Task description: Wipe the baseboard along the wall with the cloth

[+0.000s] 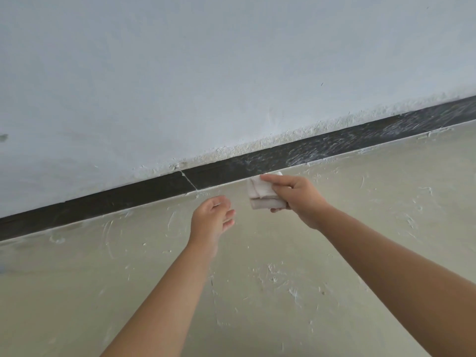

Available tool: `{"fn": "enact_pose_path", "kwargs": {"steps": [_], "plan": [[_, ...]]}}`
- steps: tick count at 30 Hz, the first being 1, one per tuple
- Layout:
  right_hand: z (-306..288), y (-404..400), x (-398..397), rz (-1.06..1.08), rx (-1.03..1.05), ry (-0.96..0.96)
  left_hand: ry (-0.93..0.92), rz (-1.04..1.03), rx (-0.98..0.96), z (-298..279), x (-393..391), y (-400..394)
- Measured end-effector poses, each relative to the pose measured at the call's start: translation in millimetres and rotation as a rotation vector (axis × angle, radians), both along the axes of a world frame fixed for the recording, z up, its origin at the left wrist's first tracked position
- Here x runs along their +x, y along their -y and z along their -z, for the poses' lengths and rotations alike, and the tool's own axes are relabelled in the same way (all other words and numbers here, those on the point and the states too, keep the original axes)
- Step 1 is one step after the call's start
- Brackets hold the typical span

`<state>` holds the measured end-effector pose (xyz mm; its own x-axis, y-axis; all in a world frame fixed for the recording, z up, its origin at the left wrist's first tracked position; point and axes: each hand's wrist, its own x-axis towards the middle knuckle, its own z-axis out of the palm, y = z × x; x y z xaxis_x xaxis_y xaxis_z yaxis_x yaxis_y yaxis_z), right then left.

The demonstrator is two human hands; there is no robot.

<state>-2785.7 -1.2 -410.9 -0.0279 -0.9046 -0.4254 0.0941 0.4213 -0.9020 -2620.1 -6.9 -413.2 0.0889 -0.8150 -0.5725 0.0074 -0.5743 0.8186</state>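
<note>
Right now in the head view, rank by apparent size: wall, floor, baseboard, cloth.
1. Wall and floor: each fills a big share of the frame, too close to rank.
2. Baseboard: a long thin dark strip.
3. Cloth: small folded pad in the right hand.

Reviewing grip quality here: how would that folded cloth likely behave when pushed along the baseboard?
The cloth looks soft and floppy: its folded layers sag below the right hand gripping it. Probably light, since a few fingers hold it. It may drag on the dusty-streaked baseboard.
</note>
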Motion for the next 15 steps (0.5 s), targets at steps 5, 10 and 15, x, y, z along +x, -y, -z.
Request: {"fn": "enact_pose_path", "kwargs": {"steps": [5,10,15], "plan": [[6.9,-3.2,-19.2,0.222,0.061,-0.107,0.163,-0.011,0.016,23.6,20.0,0.8],[15.4,-17.1,-37.5,0.240,0.124,-0.196,0.362,0.062,-0.030,46.2,19.7,13.6],[11.1,-28.3,-47.2,0.272,0.222,-0.165,0.369,0.155,-0.070,54.9,1.4,22.5]]}}
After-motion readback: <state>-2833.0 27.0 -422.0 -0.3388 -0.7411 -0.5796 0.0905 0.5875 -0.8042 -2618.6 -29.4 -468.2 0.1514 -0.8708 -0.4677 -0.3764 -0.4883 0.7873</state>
